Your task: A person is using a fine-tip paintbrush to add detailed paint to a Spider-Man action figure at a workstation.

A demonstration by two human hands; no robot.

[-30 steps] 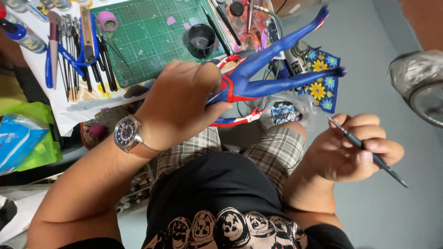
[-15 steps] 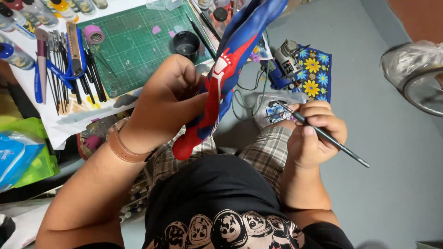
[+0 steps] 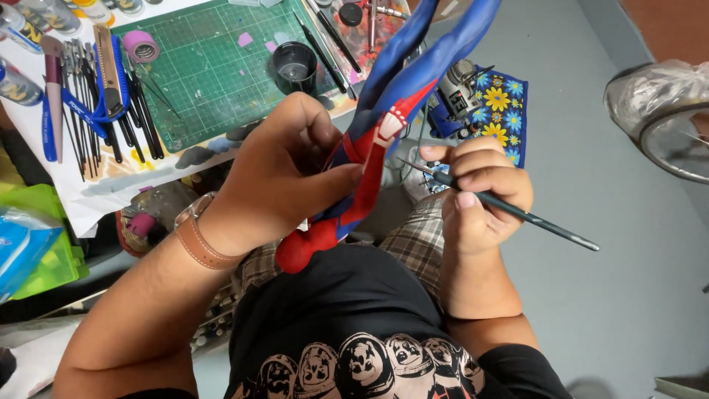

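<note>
I see the left hand (image 3: 284, 177) wrapped around the middle of a red and blue figure (image 3: 377, 140), its grip pressed tight on the body, thumb across the front. The figure is held in the air above the lap, head down near the black shirt (image 3: 354, 325) and blue legs pointing up past the edge of the worktop (image 3: 96, 192). The right hand (image 3: 480, 192) is just beside the figure and pinches a thin brush (image 3: 509, 210) between thumb and fingers; its tip seems to touch the red side, but I cannot tell for sure. On the worktop lie a green mat (image 3: 207, 66), a black cup (image 3: 294, 65) and a row of tools (image 3: 96, 96).
</note>
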